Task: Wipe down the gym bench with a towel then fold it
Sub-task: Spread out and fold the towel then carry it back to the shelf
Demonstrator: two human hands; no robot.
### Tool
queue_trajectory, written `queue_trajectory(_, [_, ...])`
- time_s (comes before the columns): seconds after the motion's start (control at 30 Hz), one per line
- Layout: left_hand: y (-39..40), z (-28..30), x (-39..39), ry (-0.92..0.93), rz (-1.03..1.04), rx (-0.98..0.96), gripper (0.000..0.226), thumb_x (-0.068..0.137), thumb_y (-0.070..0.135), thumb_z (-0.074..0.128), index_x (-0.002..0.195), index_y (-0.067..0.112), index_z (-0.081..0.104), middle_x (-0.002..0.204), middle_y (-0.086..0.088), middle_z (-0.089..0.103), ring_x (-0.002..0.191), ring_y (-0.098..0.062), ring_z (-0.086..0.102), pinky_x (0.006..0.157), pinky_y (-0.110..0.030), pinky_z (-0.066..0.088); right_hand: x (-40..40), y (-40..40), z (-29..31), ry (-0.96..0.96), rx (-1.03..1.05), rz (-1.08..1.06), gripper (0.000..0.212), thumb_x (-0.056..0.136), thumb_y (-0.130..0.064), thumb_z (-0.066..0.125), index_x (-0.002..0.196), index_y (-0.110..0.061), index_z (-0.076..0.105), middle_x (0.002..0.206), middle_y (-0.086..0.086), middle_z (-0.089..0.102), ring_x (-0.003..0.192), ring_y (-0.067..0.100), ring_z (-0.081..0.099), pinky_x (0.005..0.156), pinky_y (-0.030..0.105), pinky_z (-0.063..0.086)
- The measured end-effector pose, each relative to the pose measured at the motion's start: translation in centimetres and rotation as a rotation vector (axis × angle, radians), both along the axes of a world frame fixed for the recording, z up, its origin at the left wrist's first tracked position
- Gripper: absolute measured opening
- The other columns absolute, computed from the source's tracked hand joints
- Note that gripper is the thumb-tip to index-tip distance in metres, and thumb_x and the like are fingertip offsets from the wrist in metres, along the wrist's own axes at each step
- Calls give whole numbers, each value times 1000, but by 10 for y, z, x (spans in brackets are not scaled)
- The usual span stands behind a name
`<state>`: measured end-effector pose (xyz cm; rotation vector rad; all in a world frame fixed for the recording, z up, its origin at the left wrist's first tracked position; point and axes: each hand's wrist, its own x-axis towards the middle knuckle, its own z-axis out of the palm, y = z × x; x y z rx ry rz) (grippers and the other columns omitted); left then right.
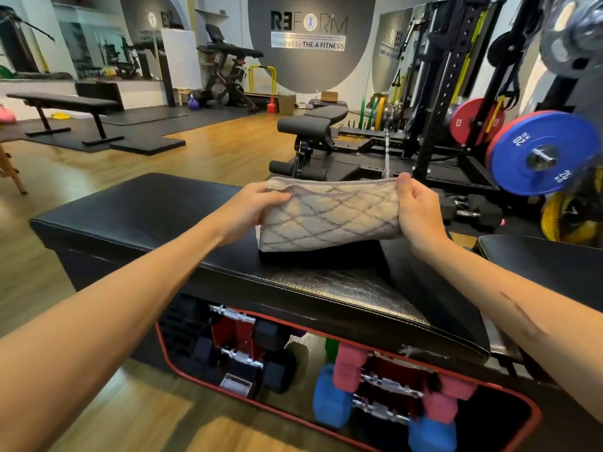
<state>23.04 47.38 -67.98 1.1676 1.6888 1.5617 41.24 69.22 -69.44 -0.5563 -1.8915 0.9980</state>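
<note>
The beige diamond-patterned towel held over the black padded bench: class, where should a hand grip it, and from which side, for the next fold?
Grip the beige diamond-patterned towel at its two top corners, coming in from either end, as the left hand and right hand do. Its stitched top edge is stretched level between them, and its lower edge hangs down to the black padded bench, so a corner pinch probably keeps the layers aligned.

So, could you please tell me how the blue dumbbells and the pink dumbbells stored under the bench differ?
Colour: the blue dumbbells are bright blue, the pink dumbbells a dusty pink. Place: in the open rack under the black bench, the pink dumbbells sit higher and further in, while the blue dumbbells sit lower and nearer the red rim. Shared: both have matte, blocky coated heads and lie in the rack's right half.
</note>
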Motion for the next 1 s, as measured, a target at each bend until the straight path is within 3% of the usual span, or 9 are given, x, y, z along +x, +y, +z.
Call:
queue_trajectory(0.13, [20,-12,-1,302,236,111,13,100,31,50,91,25,57,86,5,63,76,-6,60,68,-24,44,-8,4,0,-84,76,-70,46,108,-37,33,68,-13,37,65,4,40,52,4,37,55,25,32])
queue_trajectory(0.27, [40,-22,-13,526,510,128,29,100,36,48,74,25,41,72,10,49,65,-4,43,56,-20,31,-38,19,11,-264,67,-158,50,109,-37,20,69,-12,38,72,5,44,73,23,45,70,37,31])
queue_trajectory(0.33, [54,-26,-21,435,639,68,30,101,40,44,78,20,43,79,4,51,74,-13,45,60,-31,29,-60,28,18,-335,-30,-152,53,108,-42,15,73,-12,41,76,8,47,79,26,50,73,38,36])
queue_trajectory(0.43, [67,-33,-32,299,718,-68,32,103,41,35,97,10,42,100,-5,48,92,-22,43,73,-32,28,-78,31,12,-457,-142,-44,52,102,-59,20,73,-22,40,71,1,49,62,17,47,66,31,39])
queue_trajectory(0.53, [74,-36,-40,355,609,-139,32,104,41,30,101,10,38,108,-12,47,96,-27,45,76,-35,30,-79,39,-5,-579,-14,34,35,105,-41,35,90,-11,47,75,5,52,60,17,48,52,30,34])
queue_trajectory(0.7, [81,-30,-47,480,550,-293,42,101,46,34,113,7,40,125,-20,48,103,-32,46,79,-38,33,-93,47,-10,-609,-3,-28,49,107,-28,36,141,5,21,127,17,41,99,26,44,83,41,41])
queue_trajectory(0.83, [71,-36,-56,651,642,-556,54,99,51,37,125,3,42,131,-21,50,115,-39,50,81,-43,38,-95,46,-28,-666,94,-118,28,106,-20,39,123,1,34,133,27,41,111,40,47,84,43,41])
queue_trajectory(0.9, [64,-38,-59,608,682,-548,60,95,57,40,123,4,44,128,-19,53,113,-38,51,87,-45,44,-94,42,-34,-705,201,-159,20,106,-15,39,117,2,41,130,27,42,115,45,47,91,49,44])
queue_trajectory(1.0, [57,-46,-46,526,684,-447,52,92,52,48,119,9,40,121,-17,54,108,-37,52,92,-47,45,-98,41,-43,-624,207,-271,31,104,-23,46,124,0,39,125,24,53,112,43,55,79,43,45])
